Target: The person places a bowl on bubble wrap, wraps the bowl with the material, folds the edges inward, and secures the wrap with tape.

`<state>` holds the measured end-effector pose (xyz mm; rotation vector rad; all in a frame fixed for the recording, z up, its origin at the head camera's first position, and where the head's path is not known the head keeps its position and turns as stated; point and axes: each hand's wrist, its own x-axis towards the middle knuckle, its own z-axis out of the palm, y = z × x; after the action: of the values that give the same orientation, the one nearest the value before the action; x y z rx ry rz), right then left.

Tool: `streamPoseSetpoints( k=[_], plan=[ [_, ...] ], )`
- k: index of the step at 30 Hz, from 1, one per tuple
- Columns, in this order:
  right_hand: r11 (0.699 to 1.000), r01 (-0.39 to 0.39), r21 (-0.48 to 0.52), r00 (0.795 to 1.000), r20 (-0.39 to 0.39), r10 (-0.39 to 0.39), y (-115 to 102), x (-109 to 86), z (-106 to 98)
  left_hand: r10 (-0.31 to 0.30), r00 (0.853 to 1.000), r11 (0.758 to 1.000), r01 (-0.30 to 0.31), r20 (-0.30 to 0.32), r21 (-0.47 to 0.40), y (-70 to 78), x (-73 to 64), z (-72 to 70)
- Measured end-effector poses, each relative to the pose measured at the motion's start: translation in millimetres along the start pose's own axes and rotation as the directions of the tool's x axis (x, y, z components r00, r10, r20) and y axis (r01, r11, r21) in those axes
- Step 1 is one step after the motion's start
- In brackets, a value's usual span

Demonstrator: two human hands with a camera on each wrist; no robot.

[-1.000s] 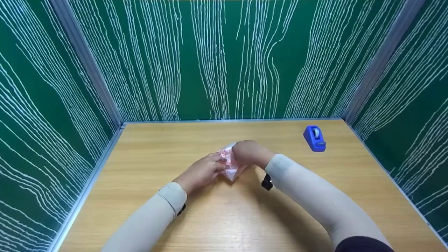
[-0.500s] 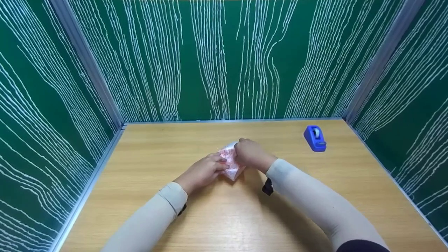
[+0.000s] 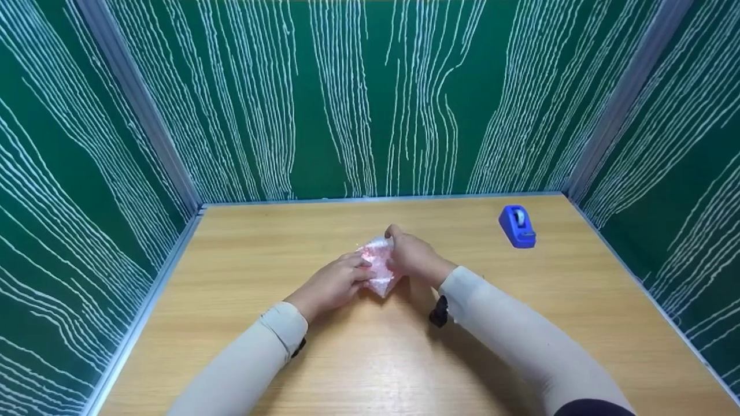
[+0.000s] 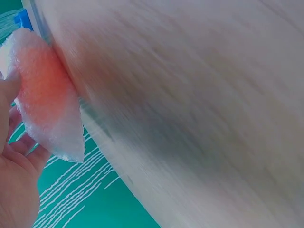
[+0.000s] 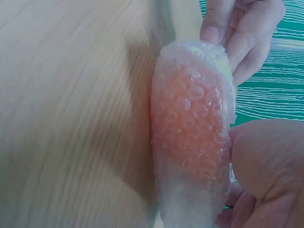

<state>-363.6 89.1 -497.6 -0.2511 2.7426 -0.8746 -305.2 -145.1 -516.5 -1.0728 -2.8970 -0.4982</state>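
A small bundle of bubble wrap (image 3: pixel 380 267) lies between the two hands at the middle of the table, with something orange-red showing through the clear bubbles. The left hand (image 3: pixel 338 283) grips its left side, fingers spread over the wrap. From the right, the right hand (image 3: pixel 415 255) holds the other side, its index finger raised at the far edge and its thumb against the wrap. In the right wrist view the bubble wrap (image 5: pixel 190 123) tapers to a loose, flattened end, and the right hand (image 5: pixel 268 164) is at its side. The wrapped object itself is hidden.
A blue tape dispenser (image 3: pixel 517 227) with a roll of tape stands at the back right of the wooden table (image 3: pixel 260 237). Green panels (image 3: pixel 324 115) with white wavy lines enclose the back and both sides, framed by grey posts.
The right hand has shifted slightly on the bundle: its fingers, earlier curled over the far edge, have loosened and the index finger now sticks up. The left hand stays in place.
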Motion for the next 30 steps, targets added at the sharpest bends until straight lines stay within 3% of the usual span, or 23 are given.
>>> streamPoseSetpoints(
  k=[17,23,30],
  plan=[
    [0.999,-0.03,-0.012,1.0,-0.007,0.03,-12.3,-5.5,9.4,-0.056,0.998,0.998,0.056,0.02,-0.018,-4.5,-11.5,-4.6],
    [0.995,0.042,-0.09,0.995,-0.09,-0.051,-12.8,-8.1,5.0,-0.049,0.999,0.999,0.05,0.009,-0.017,-5.6,-16.7,-7.3],
    [0.997,0.047,-0.062,0.991,-0.124,-0.054,-8.8,-11.9,-4.4,-0.138,0.99,0.988,0.136,-0.025,-0.069,-8.6,-24.0,-15.2]
  ],
)
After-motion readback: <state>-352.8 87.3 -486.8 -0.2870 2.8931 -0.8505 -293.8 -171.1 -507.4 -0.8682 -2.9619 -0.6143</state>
